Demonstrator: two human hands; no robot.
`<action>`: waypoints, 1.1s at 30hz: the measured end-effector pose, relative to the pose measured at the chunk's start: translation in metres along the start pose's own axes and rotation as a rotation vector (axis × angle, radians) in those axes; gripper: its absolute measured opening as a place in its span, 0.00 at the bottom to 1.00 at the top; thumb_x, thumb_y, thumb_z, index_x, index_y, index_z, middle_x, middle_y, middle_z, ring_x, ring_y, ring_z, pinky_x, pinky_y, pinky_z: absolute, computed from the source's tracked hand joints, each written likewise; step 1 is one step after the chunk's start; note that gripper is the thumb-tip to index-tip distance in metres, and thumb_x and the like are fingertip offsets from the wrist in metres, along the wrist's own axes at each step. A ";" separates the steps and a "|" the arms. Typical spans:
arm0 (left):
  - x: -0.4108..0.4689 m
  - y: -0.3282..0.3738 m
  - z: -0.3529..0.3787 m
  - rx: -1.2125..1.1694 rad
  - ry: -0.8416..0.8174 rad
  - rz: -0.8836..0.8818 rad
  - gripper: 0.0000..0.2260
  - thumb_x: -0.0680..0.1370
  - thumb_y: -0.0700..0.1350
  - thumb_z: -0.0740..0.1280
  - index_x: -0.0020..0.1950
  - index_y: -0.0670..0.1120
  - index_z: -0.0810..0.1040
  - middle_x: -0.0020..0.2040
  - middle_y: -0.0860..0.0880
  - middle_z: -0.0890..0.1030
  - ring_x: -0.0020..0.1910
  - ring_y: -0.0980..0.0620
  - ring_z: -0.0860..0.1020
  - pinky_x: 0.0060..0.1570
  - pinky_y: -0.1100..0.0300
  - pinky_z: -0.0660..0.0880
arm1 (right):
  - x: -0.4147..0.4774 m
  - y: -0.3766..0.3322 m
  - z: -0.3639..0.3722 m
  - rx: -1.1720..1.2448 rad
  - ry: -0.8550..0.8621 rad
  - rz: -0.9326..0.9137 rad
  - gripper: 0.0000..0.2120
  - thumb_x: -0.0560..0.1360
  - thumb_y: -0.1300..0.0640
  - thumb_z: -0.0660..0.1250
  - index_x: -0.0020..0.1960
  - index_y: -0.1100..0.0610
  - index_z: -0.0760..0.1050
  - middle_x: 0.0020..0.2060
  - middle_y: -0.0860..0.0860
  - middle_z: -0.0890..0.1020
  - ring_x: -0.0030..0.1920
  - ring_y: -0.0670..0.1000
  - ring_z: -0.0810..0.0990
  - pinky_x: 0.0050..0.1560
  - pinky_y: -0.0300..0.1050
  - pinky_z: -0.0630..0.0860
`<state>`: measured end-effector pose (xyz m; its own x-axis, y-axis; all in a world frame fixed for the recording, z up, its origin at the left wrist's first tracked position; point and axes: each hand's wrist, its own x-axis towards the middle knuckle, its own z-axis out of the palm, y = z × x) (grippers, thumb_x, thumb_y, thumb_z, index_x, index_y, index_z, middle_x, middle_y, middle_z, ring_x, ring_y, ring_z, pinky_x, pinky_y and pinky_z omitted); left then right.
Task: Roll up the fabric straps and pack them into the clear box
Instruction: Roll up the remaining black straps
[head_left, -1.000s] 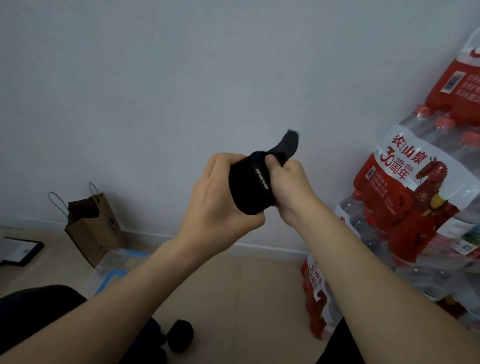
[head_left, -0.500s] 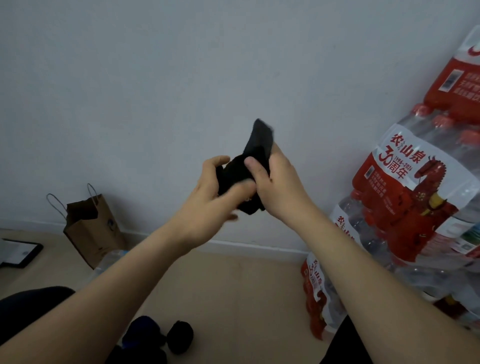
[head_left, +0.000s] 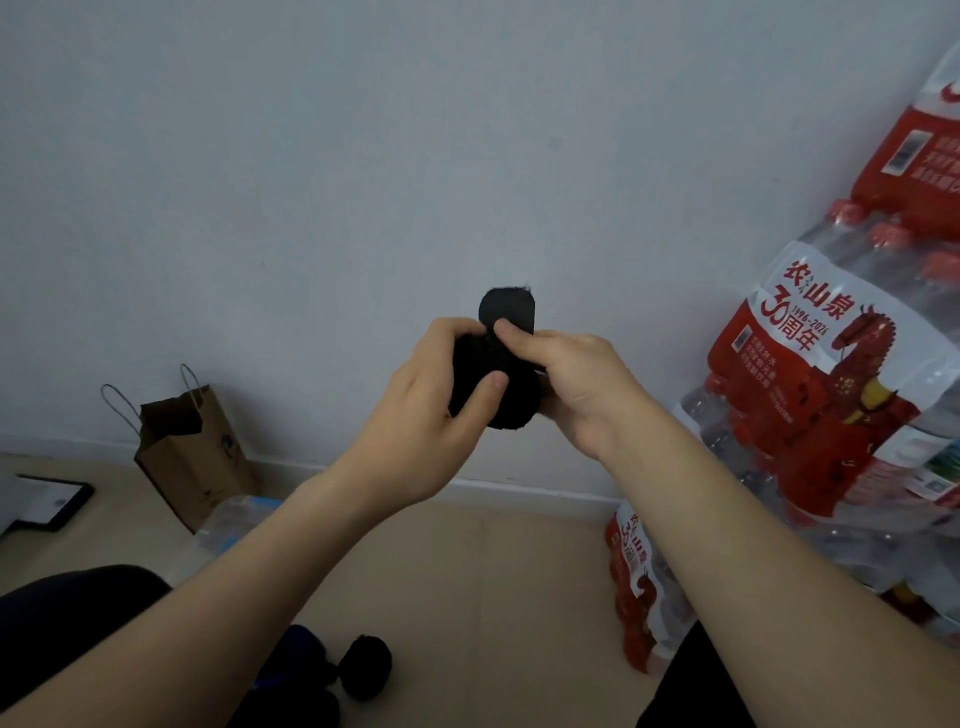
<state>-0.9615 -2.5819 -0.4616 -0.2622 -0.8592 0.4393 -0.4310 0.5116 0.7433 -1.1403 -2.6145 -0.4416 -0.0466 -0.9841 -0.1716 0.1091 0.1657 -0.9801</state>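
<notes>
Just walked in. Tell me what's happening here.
A person holds a part-rolled black strap in both hands, up in front of the wall. The left hand grips the roll; the right hand pinches it where the loose end sticks up. Another rolled strap lies on the floor, not yet in the clear box near the paper bag.

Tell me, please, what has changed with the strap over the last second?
The loose end of the black strap has swung from up-right to upright above the roll and looks shorter. The left hand has re-gripped, thumb now across the roll's front; the right hand pinches the end's base. Both hands still hold the strap; paper bag and bottle packs unmoved.
</notes>
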 end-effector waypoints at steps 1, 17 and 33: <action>-0.001 0.000 -0.001 0.014 -0.012 0.056 0.16 0.85 0.45 0.67 0.72 0.51 0.69 0.58 0.58 0.78 0.54 0.60 0.79 0.47 0.71 0.72 | 0.000 0.001 -0.001 0.053 -0.060 0.081 0.15 0.77 0.51 0.78 0.57 0.62 0.87 0.51 0.59 0.89 0.54 0.60 0.88 0.53 0.55 0.86; -0.005 -0.004 0.007 -0.299 -0.052 -0.316 0.25 0.86 0.67 0.50 0.52 0.49 0.75 0.36 0.54 0.81 0.30 0.49 0.78 0.36 0.51 0.76 | -0.032 0.023 0.025 -0.467 0.059 -0.553 0.10 0.86 0.49 0.67 0.54 0.56 0.78 0.41 0.55 0.84 0.41 0.60 0.84 0.39 0.65 0.83; -0.054 0.000 -0.018 0.206 -0.039 0.083 0.11 0.88 0.52 0.57 0.59 0.44 0.69 0.54 0.48 0.71 0.47 0.48 0.74 0.49 0.51 0.72 | -0.063 0.044 0.026 0.247 -0.427 0.184 0.23 0.89 0.45 0.58 0.74 0.58 0.77 0.67 0.60 0.83 0.70 0.60 0.82 0.69 0.62 0.79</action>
<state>-0.9318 -2.5350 -0.4762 -0.3359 -0.8153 0.4716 -0.5730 0.5743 0.5847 -1.1065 -2.5465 -0.4713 0.3984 -0.8872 -0.2326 0.3102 0.3690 -0.8761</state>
